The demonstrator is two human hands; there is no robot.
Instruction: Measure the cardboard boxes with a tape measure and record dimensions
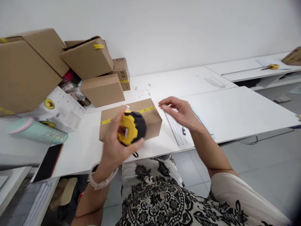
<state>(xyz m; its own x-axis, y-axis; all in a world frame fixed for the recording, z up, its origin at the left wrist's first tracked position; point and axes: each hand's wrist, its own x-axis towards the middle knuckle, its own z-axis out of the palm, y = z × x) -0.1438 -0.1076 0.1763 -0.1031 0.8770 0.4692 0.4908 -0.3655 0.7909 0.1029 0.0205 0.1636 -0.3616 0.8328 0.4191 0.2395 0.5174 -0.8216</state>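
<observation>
A yellow and black tape measure (133,127) is held up in my left hand (114,149), with my fingers wrapped round its side. It hangs over the front of a closed cardboard box (152,122) sealed with yellow tape and partly covers it. My right hand (178,111) hovers just off the box's right end, thumb and fingertips brought together in a pinch. Anything between those fingertips is too small to make out. Beneath this hand lies a printed sheet (177,135) with a small black object (183,131) on it.
Cardboard boxes (87,58) are piled at the back left beside a white carton (63,108). A mint bottle (42,130) lies near a dark phone-like slab (48,163) at the table's left edge. Another tape measure (273,66) rests on the far right table.
</observation>
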